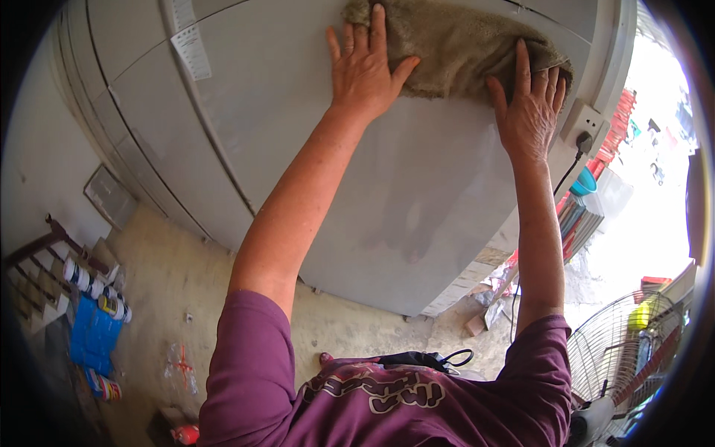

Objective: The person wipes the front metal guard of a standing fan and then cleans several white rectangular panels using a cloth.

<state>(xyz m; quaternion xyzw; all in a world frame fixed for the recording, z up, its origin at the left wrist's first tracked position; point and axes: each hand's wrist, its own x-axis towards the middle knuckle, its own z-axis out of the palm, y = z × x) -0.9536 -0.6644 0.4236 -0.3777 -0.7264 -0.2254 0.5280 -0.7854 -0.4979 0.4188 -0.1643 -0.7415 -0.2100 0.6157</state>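
Note:
A brown-grey, fluffy cloth (454,56) is spread against a smooth, light grey upright panel (432,186) at the top of the view. My left hand (365,74) lies flat at the cloth's left end, fingers stretched and apart, its fingertips and thumb on the cloth. On the cloth's right end rests my right hand (529,112), also with fingers extended and thumb spread. Part of the cloth is bunched beside its fingers. Both arms reach upward, and a dim reflection shows on the panel between them.
Right of the panel, a wall socket (585,125) holds a black plug with a hanging cord. A standing fan (622,350) with a wire cage is at lower right. Tins (97,287) and a blue package (95,335) sit at lower left near a stair railing (56,242).

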